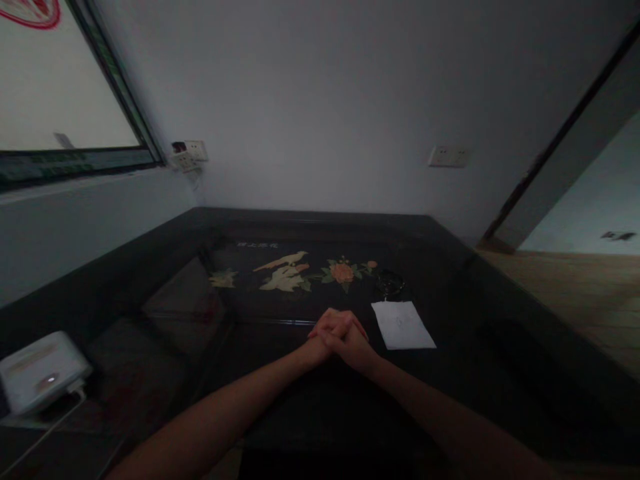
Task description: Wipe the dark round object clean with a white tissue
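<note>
My left hand (pixel 326 331) and my right hand (pixel 354 342) rest clasped together on the dark table (pixel 450 373), fingers interlaced with nothing visible in them. Both forearms lie on the tabletop. A white sheet of paper (pixel 403 325) lies flat just right of my hands, not touched. Behind the paper sits a small dark glass object (pixel 391 284), hard to make out. The tabletop carries an inlaid picture of a bird and flowers (pixel 295 271) beyond my hands.
A white box-like device (pixel 43 370) with a cable sits at the table's left edge. Wall sockets (pixel 190 155) and another socket plate (pixel 449 156) are on the walls. A window is at upper left. A doorway and wooden floor (pixel 580 293) lie to the right.
</note>
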The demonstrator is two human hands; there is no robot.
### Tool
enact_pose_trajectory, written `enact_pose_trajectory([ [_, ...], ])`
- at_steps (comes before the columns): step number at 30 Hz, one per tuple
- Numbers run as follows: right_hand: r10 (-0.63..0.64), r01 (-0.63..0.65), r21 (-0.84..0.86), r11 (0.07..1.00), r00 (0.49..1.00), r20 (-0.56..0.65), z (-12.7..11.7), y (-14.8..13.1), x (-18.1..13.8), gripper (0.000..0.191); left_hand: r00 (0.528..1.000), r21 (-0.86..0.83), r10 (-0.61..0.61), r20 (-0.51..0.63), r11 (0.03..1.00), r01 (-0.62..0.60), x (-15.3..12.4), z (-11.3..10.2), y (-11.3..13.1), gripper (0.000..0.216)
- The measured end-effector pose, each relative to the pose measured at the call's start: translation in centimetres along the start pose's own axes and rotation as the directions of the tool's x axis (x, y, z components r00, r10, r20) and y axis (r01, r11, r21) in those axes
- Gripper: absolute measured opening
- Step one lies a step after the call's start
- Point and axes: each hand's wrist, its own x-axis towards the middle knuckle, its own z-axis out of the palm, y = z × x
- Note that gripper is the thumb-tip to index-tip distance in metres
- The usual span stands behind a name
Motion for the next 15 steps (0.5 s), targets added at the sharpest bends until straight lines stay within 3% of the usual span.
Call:
enact_pose_trajectory([
  [5,-0.016,0.016,-0.008,1.000,1.000,0.009,0.03,0.09,0.04,0.026,1.000,-0.069,0.009,-0.020,0.998,-0.010,0.08,0.07,-0.50,0.040],
  [15,-0.024,0.024,-0.007,1.000,1.000,0.007,0.04,0.28,-0.01,0.024,0.999,-0.039,0.038,-0.015,0.998,-0.039,-0.13,-0.05,0.20,0.040],
])
